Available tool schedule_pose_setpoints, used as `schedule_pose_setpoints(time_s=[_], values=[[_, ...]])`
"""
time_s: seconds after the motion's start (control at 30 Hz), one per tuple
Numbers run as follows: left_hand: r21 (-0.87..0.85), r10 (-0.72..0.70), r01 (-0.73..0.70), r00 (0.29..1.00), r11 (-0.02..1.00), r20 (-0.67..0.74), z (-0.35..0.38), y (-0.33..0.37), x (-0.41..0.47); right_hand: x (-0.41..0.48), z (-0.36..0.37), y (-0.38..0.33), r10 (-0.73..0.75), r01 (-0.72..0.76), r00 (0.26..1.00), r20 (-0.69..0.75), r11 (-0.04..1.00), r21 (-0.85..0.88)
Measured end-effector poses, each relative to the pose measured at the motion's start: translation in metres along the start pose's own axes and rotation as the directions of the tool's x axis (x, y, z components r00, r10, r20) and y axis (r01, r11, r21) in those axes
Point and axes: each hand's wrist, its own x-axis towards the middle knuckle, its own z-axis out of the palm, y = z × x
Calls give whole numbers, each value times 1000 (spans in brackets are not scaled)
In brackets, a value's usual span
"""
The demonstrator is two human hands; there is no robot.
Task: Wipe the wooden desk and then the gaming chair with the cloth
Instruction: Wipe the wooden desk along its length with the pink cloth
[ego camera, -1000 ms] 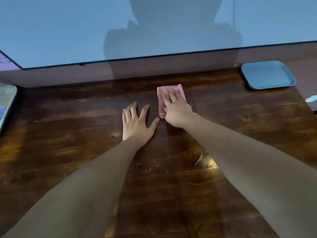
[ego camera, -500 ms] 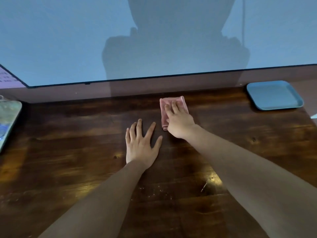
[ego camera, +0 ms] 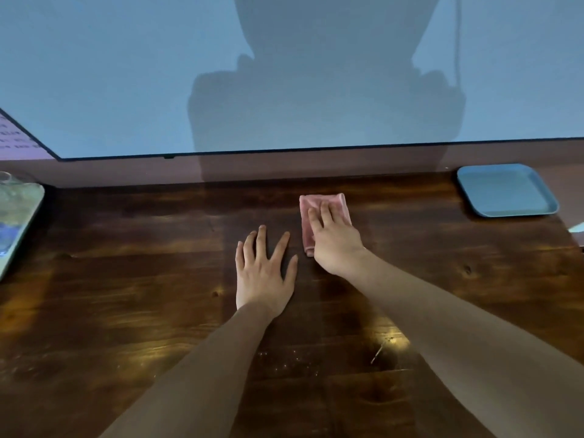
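The right hand (ego camera: 335, 248) covers much of the pink cloth (ego camera: 316, 203). At 9 o'clock the left edge cuts off a pale tray (ego camera: 19, 235); at 3 o'clock, a pale scrap (ego camera: 576, 228) is unidentifiable.

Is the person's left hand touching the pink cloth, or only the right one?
Apart. The head view shows a strip of bare desk between the left hand's thumb and the cloth; only the right hand lies flat on it.

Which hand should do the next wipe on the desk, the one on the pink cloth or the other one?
Right. The right hand lies flat on the pink cloth, ready to push it. The left hand rests flat on the bare wooden desk, not on the cloth.
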Motion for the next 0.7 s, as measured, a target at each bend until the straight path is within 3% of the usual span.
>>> schedule_pose_setpoints(time_s=[0.27,0.53,0.7], values=[[-19,-2,1,999,1000,-34,6,-2,0,55,-46,-1,-3,4,1000,24,1000,-19],[-27,-10,10,1000,1000,-19,2,0,-1,6,-28,-9,2,-3,999,45,1000,18],[-41,-13,11,1000,999,-28,5,-3,0,29,-41,-7,4,-8,997,82,999,41]])
